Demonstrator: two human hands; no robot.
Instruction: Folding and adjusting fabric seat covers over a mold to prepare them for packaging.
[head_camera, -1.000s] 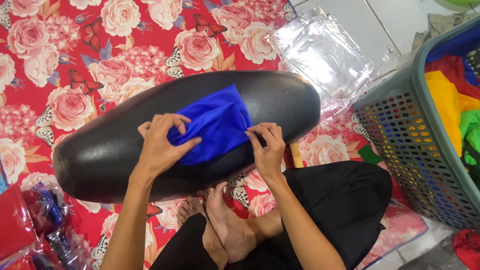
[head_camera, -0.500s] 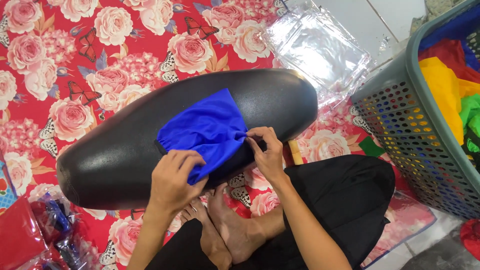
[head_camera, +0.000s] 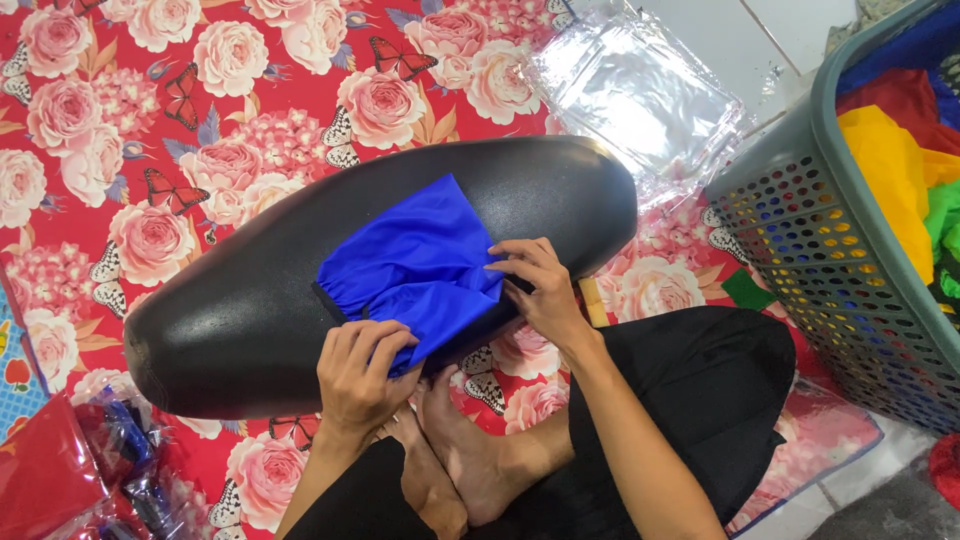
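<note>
Pinching blue cloth (head_camera: 415, 270) with both hands, left hand (head_camera: 362, 375), right hand (head_camera: 537, 288), grey basket (head_camera: 800, 240) holding coloured fabrics (head_camera: 895, 180)

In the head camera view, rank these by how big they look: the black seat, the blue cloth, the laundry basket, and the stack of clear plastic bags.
1. black seat
2. laundry basket, partly cut off by the frame
3. blue cloth and clear plastic bags look alike, unranked

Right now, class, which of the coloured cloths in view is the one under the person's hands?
The blue cloth, spread on the black padded seat. Both the left hand and right hand press its edges; the yellow, red and green cloths lie untouched in the grey basket.
</note>
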